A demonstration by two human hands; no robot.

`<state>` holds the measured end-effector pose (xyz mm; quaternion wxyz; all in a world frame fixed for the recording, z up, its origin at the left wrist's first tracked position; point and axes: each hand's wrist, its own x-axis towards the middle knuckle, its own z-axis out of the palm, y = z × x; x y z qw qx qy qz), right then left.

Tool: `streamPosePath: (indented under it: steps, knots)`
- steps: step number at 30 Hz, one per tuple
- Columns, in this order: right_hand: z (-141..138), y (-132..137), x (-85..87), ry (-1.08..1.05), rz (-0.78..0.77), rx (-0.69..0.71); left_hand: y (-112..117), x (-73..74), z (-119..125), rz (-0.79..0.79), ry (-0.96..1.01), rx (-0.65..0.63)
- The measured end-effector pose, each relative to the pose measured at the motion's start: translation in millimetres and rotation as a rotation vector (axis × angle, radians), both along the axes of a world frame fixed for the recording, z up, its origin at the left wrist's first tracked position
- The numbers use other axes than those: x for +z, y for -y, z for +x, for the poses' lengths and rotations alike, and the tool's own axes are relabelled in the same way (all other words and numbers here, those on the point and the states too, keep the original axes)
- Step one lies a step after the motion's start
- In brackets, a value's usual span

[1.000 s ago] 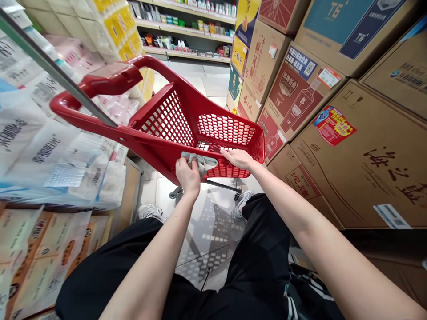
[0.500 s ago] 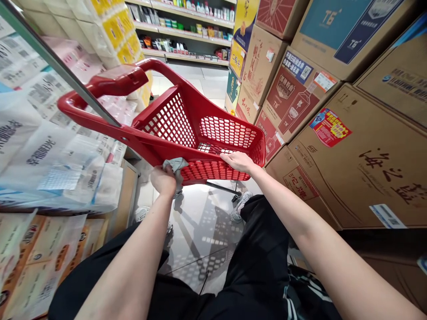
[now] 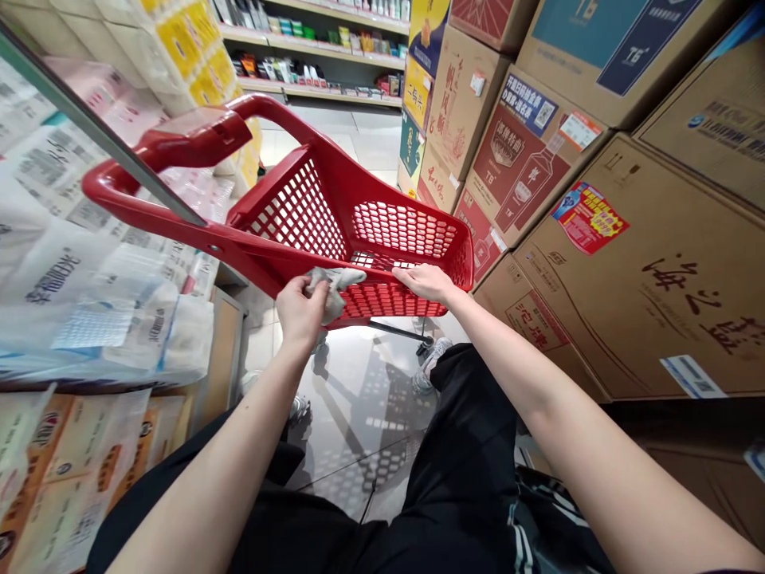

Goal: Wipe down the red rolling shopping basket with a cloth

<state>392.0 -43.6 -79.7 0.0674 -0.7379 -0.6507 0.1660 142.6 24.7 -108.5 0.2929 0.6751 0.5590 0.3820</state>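
A red plastic shopping cart [image 3: 263, 249] with a latticed basket stands across in front of me, its handle toward the upper left. My left hand [image 3: 302, 309] pinches a crumpled pale grey cloth [image 3: 338, 288] against the outer side of the basket, just under its near rim. Farther along that rim, my right hand [image 3: 425, 284] is wrapped over the edge, thumb on top and fingers partly hidden. I see nothing lying in the basket.
Stacked cardboard cartons [image 3: 598, 295] wall the right side. Wrapped paper packs [image 3: 107, 295] are piled at left, beside a grey metal pole [image 3: 119, 139]. Product shelves [image 3: 323, 56] stand at the back. My shoes rest on the tiled floor [image 3: 358, 414].
My left hand has slid the cloth a little to the right along the side of the basket, and more of the cloth shows. The right hand keeps its place on the rim.
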Motion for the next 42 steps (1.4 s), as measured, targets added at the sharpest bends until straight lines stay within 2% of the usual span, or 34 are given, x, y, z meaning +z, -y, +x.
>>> streamPosePath:
  steps: [3,6,8,10,12,15,18,20,22,25,28,30,34,39,42]
  knots:
    - [5.0,-1.3,-6.4,-0.002,0.016,0.024,18.7,27.4,4.5,0.273,-0.029,-0.075]
    - [6.2,-0.7,-9.3,-0.005,0.023,0.029,9.8,50.9,2.2,0.519,-0.107,-0.144]
    - [5.5,0.7,-9.0,-0.003,0.028,0.033,-6.5,54.4,-4.6,0.564,-0.273,-0.333]
    - [5.0,2.3,-8.4,0.007,0.031,0.038,-23.7,49.6,-16.1,0.578,-0.477,-0.570]
    - [5.3,3.2,-8.7,0.018,0.029,0.036,-37.2,44.4,-31.6,0.609,-0.597,-0.644]
    - [7.2,2.9,-11.5,0.017,0.034,0.035,-49.2,48.8,-57.8,0.646,-0.699,-0.580]
    - [8.5,1.3,-14.9,0.010,0.048,0.037,-52.0,66.4,-77.2,0.687,-0.767,-0.433]
    - [8.3,0.4,-16.3,0.019,0.049,0.026,-49.2,76.6,-80.2,0.735,-0.835,-0.400]
    - [7.5,0.1,-16.9,0.038,0.046,0.018,-44.2,80.1,-73.1,0.774,-0.915,-0.496]
    - [6.0,1.0,-16.9,0.064,0.043,0.019,-39.3,72.4,-49.7,0.776,-0.945,-0.726]
    - [5.4,2.3,-16.1,0.078,0.048,0.005,-43.0,61.3,-28.9,0.729,-0.909,-0.748]
    - [5.4,2.4,-14.9,0.079,0.046,-0.005,-48.9,59.4,-25.4,0.708,-0.925,-0.733]
    - [5.3,0.5,-12.3,0.078,0.025,-0.008,-61.1,71.3,-47.8,0.698,-0.945,-0.709]
    - [4.7,-2.9,-12.6,0.068,0.034,-0.001,-68.9,87.2,-87.8,0.750,-0.828,-0.560]
    - [4.2,-2.8,-13.3,0.062,0.049,0.005,-67.1,86.2,-85.2,0.740,-0.830,-0.580]
